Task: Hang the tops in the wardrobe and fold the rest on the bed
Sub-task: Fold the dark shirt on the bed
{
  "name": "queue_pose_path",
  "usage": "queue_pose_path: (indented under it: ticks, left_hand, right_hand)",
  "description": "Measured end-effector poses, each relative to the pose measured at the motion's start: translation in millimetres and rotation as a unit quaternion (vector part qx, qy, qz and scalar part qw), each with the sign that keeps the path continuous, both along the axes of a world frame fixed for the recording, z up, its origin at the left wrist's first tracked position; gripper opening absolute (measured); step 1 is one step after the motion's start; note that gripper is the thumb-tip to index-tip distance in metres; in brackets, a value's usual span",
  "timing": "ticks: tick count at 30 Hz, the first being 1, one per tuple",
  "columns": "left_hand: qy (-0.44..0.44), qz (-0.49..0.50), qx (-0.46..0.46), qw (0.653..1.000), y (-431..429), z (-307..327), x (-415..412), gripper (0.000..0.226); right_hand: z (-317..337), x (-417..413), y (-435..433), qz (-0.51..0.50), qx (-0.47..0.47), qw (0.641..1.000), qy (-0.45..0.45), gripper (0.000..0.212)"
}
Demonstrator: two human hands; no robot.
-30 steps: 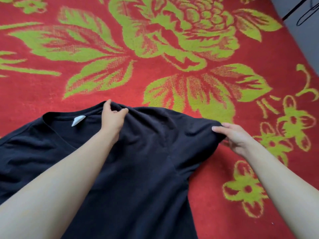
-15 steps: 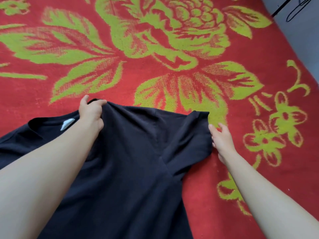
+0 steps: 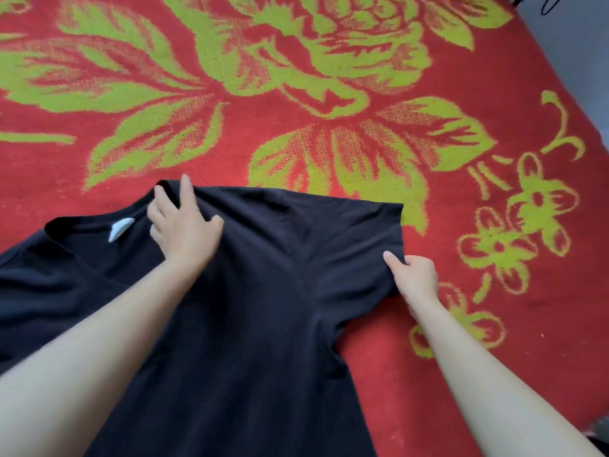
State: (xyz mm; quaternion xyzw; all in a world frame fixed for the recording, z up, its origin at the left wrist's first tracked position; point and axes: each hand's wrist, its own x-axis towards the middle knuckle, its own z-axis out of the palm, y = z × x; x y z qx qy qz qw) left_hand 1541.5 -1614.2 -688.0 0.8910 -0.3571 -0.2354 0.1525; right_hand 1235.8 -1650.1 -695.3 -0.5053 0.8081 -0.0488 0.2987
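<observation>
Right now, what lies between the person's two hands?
In the head view, only the black T-shirt, its shoulder and sleeve, spans from left hand to right hand.

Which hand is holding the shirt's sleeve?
The right hand: it pinches the sleeve edge of the black T-shirt. The left hand sits up by the collar, next to the white tag.

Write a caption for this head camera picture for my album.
Left hand on the shoulder of a black T-shirt, right hand pinching its sleeve, over a red flowered blanket.
</observation>
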Motion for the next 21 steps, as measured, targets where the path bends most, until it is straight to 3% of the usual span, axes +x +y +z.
queue_pose_path:
  ticks: [2,3,4,5,7,9,10,12,14,15,17,19,20,21]
  left_hand:
    - [-0.070,-0.077,-0.012,0.994,27.7,-5.0,-28.5,0.077]
    - [-0.092,-0.125,-0.019,0.988,44.7,-10.4,-41.3,0.078]
    - [-0.108,-0.175,-0.023,0.978,61.9,-17.2,-51.6,0.080]
    - [-0.114,-0.220,-0.019,0.969,76.1,-23.6,-62.0,0.082]
    - [-0.103,-0.286,0.021,0.952,100.7,-33.8,-73.6,0.081]
    - [-0.071,-0.312,0.027,0.947,112.1,-35.5,-75.4,0.071]
    - [-0.021,-0.296,0.014,0.955,114.5,-34.6,-71.6,0.063]
    - [0.195,-0.187,-0.009,0.963,110.2,-25.9,-55.2,0.048]
    - [0.444,-0.021,-0.037,0.895,98.6,-5.6,-38.1,0.034]
    - [0.518,0.066,-0.062,0.851,94.2,3.7,-29.3,0.031]
    - [0.630,0.206,-0.090,0.743,90.4,14.4,-14.0,0.048]
    - [0.685,0.290,-0.136,0.654,93.8,18.4,-0.3,0.073]
    - [0.696,0.309,-0.153,0.630,97.6,19.4,4.3,0.077]
    - [0.691,0.316,-0.157,0.631,102.9,18.0,6.9,0.074]
  right_hand:
    - [0.2,-0.3,6.5,0.026,-0.008,0.990,-0.140,0.045]
    - [1.9,-2.7,9.9,0.042,-0.003,0.982,-0.186,0.031]
    - [5.2,-4.1,13.4,0.058,0.008,0.974,-0.217,0.011]
    - [6.7,-7.6,16.1,0.065,0.013,0.972,-0.223,0.007]
    - [8.1,-9.5,19.7,0.099,0.011,0.983,-0.156,0.013]
    - [18.9,2.9,23.0,0.115,-0.044,0.992,-0.010,0.017]
    - [29.6,15.8,25.6,0.131,-0.099,0.985,0.053,0.015]
    - [52.2,48.4,38.2,0.234,-0.271,0.926,0.120,0.014]
    - [67.1,89.1,61.1,0.381,-0.341,0.851,0.115,0.016]
    - [67.9,107.5,73.5,0.449,-0.332,0.823,0.098,0.014]
    - [71.0,138.9,101.9,0.559,-0.207,0.799,0.078,0.017]
    - [66.3,155.2,120.1,0.613,0.001,0.787,0.072,0.045]
    - [58.3,156.3,125.8,0.609,0.077,0.787,0.062,0.054]
    - [53.5,154.0,129.4,0.597,0.083,0.797,0.049,0.054]
